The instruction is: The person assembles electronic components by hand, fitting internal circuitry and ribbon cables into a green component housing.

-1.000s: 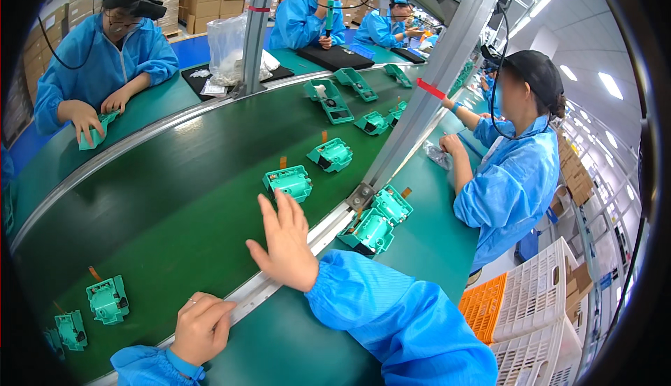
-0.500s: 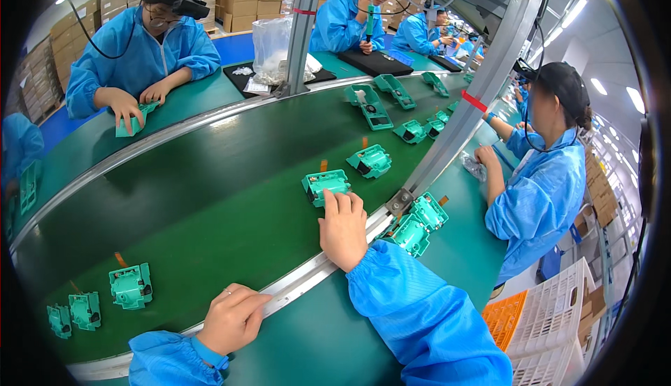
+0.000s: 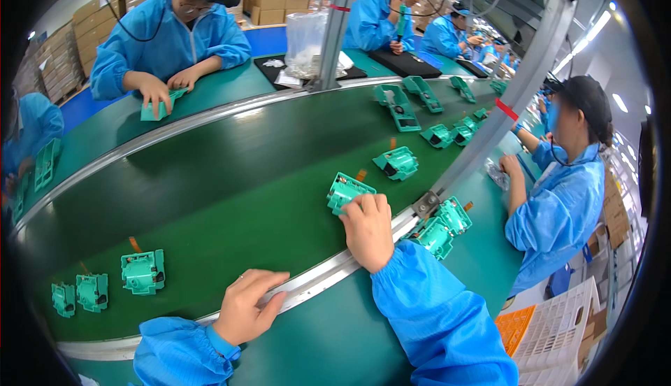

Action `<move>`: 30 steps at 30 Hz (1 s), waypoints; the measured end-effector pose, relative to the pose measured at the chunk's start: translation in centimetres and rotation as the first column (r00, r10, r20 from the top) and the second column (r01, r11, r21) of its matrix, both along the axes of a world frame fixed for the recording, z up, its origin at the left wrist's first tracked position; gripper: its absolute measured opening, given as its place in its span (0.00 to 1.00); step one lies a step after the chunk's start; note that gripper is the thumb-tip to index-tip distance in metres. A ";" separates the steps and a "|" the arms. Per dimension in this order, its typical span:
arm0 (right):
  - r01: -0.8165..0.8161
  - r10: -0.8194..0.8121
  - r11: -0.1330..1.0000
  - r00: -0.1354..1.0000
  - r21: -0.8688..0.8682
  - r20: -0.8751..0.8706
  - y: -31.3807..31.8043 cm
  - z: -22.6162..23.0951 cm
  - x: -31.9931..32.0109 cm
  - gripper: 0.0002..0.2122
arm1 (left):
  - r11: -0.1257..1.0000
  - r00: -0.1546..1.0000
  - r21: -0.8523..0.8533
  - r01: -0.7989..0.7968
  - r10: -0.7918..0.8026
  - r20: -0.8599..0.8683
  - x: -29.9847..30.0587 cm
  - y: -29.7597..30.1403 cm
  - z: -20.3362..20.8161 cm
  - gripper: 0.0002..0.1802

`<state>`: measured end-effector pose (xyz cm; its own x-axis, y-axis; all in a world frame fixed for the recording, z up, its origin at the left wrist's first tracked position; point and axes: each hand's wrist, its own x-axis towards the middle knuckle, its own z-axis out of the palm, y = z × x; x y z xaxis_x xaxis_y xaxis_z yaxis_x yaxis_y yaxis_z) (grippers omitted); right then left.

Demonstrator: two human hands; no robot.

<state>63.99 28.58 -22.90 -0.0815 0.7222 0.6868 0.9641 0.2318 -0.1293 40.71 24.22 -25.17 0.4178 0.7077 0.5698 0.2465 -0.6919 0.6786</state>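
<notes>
My right hand (image 3: 370, 231) reaches over the belt's metal rail, its fingers closed on the near edge of a green plastic housing (image 3: 347, 189). This housing sits slightly tilted on the belt, with an orange strip sticking out at its far side; my fingertips are partly hidden. My left hand (image 3: 249, 306) hovers by the rail (image 3: 318, 276) with nothing in it, thumb apart from the stretched fingers. Two more housings (image 3: 437, 236) lie together on the green worktop, just right of my right wrist. Another housing (image 3: 397, 163) rests on the belt beyond my right hand.
Several housings (image 3: 143, 272) lie on the belt (image 3: 231, 197) at the left, and more green shells (image 3: 397, 106) at its far end. A grey post (image 3: 482, 127) rises from the rail. Co-workers in blue sit across the belt and at the right. Plastic crates (image 3: 552, 323) stand lower right.
The view has shifted, moving the scene rightward in the picture. The housing under my right hand has turned and tilted. My left thumb and fingers have parted.
</notes>
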 end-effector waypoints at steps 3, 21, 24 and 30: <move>-0.183 0.182 0.983 0.982 0.027 0.046 -2.4 0.7 -2.6 0.09 | 0.949 0.963 -0.301 0.097 -0.012 0.270 0.3 0.0 -0.3 0.33; -0.754 0.509 0.624 0.590 -0.204 -0.627 -3.1 -1.5 -3.2 0.46 | 0.782 0.730 -0.407 0.473 -0.089 0.677 0.5 0.6 -0.6 0.50; -0.806 0.503 0.580 0.470 -0.119 -0.725 -3.1 -1.9 -3.1 0.46 | 0.775 0.736 -0.414 0.478 -0.097 0.670 0.5 0.7 -0.7 0.51; -0.819 0.586 0.574 0.415 -0.006 -0.696 -3.3 -2.2 -3.1 0.42 | 0.756 0.677 -0.315 0.573 -0.221 0.702 0.0 1.1 -1.0 0.44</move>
